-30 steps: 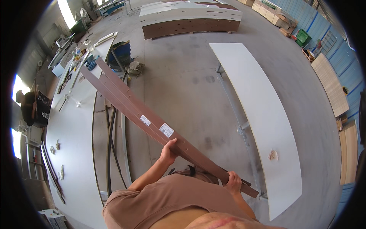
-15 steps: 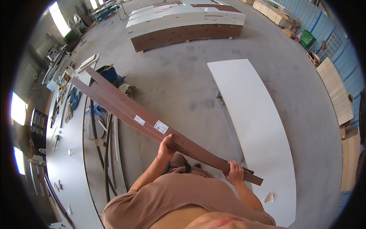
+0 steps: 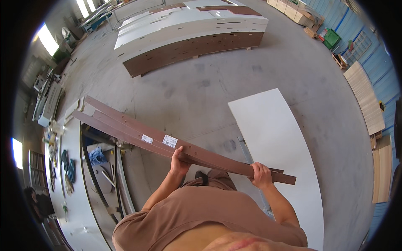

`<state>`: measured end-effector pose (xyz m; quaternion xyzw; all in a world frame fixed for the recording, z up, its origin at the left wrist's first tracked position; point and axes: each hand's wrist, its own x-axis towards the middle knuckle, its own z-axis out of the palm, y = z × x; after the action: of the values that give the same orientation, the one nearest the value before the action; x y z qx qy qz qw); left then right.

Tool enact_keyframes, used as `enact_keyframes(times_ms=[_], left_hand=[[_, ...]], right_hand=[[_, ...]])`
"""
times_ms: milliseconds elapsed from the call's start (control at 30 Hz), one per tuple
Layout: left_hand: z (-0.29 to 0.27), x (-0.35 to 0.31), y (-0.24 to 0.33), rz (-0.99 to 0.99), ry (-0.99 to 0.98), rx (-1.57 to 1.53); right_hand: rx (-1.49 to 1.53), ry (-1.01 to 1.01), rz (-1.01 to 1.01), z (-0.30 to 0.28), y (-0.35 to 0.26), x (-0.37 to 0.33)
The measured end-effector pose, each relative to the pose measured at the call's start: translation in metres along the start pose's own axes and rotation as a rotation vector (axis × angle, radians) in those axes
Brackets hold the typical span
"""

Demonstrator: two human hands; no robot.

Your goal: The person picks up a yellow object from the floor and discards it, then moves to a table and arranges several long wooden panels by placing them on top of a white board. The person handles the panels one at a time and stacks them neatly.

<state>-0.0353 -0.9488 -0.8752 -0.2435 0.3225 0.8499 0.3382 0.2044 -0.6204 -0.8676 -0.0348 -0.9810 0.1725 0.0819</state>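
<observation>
A bundle of long, narrow brown boards (image 3: 209, 157) stretches across in front of my body, its far end to the upper left and its near end to the right. Two white labels (image 3: 169, 141) are stuck on the boards, and small holes run along them. My left hand (image 3: 180, 163) is closed round the bundle's lower edge near the middle. Near the right end, my right hand (image 3: 261, 175) grips it with the fingers over the top. The boards' far ends are fanned apart, and the right end hangs over a white panel (image 3: 289, 159).
At left stands a long white worktable (image 3: 73, 209) with gloves (image 3: 68, 167) and small tools. Black and grey strips (image 3: 119, 180) and a blue cloth (image 3: 97, 156) lie beside it. Ahead is a big stack of white and brown panels (image 3: 192, 46). Wooden sheets (image 3: 364, 98) lean along the right wall.
The view has swung, so the stack and worktable sit further left. The bundle lies closer to level, its left end lower and right end higher; both hands keep their hold.
</observation>
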Motion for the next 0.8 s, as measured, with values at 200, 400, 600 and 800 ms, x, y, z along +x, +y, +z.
enact_keyframes(times_ms=[200,400,600,800], left_hand=[[0.065,0.103,0.061,0.034,-0.05,0.04],[0.128,0.177,0.111,0.031,0.057,0.038],[0.202,0.277,0.155,0.078,0.099,0.005],[0.253,0.367,0.187,0.061,0.059,-0.131]], right_hand=[[-0.02,0.067,0.006,0.013,0.048,0.13],[0.043,0.014,0.033,0.007,0.083,0.233],[-0.014,0.003,-0.017,-0.017,0.146,0.373],[-0.105,-0.002,-0.049,-0.04,0.196,0.488]])
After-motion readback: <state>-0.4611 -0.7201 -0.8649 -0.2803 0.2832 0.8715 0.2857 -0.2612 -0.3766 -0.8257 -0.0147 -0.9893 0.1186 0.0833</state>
